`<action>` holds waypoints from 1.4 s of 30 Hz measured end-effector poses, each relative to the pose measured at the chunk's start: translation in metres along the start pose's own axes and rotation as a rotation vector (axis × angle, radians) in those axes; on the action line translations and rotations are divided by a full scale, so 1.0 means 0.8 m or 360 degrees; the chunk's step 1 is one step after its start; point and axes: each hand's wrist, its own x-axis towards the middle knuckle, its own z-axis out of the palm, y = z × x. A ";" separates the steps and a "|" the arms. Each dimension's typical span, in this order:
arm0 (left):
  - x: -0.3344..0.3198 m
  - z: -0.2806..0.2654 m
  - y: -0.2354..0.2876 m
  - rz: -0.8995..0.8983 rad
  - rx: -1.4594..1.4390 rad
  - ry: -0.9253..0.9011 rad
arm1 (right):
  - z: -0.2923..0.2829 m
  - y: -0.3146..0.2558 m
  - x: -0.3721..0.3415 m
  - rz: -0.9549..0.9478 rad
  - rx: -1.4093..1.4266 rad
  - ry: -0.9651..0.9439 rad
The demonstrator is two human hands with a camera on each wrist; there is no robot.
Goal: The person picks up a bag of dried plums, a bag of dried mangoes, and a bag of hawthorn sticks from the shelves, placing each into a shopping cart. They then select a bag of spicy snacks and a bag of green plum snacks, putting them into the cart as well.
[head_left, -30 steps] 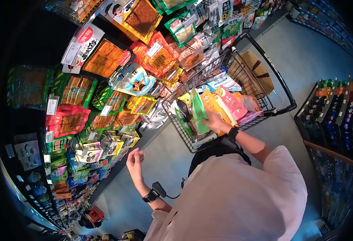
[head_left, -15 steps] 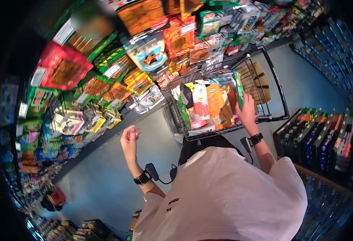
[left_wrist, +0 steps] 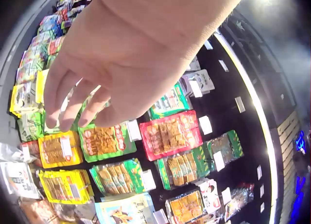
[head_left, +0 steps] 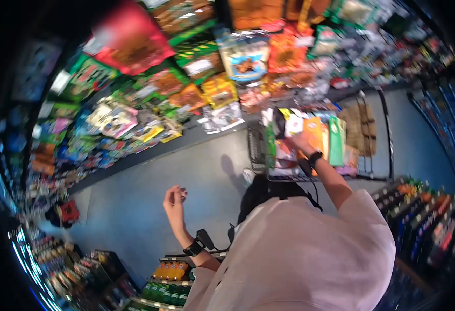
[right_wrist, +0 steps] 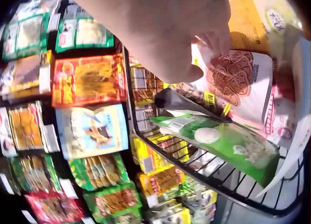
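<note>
In the head view my left hand (head_left: pixel 174 199) is raised over the floor, fingers loosely bent and holding nothing; the left wrist view shows the same hand (left_wrist: pixel 116 63) in front of hanging snack packets. My right hand (head_left: pixel 304 145) is down in the wire cart (head_left: pixel 365 179). Seen from the right wrist, that hand (right_wrist: pixel 170 34) pinches the upper edge of a white packet with a brown food picture (right_wrist: pixel 243 78); its fingertips are partly hidden. Beside it lie a green packet (right_wrist: pixel 228 143) and a dark one. Another green packet (head_left: pixel 336 142) lies across orange packets in the cart.
Snack packets (head_left: pixel 245 59) hang on the rack along the cart's far side. Bottle shelves (head_left: pixel 419 217) stand at the right, with orange and green bottles (head_left: pixel 170 272) at the bottom. A person with a red item (head_left: pixel 69 211) is at the far left.
My right hand has let go of the green packet, now lying in the cart, and moved left to the white packet. The view has turned, and the left hand stays raised.
</note>
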 end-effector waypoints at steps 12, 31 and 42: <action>0.011 0.022 0.029 0.0344 0.0013 -0.0073 | -0.015 0.018 -0.016 0.0171 0.0432 -0.0329; -0.171 0.275 0.097 0.0341 0.0360 -0.0751 | -0.178 -0.193 -0.331 -0.1184 0.0182 -0.0953; -0.266 0.183 0.067 0.0393 0.0404 -0.0593 | -0.132 -0.242 -0.355 -0.1388 0.0391 -0.0969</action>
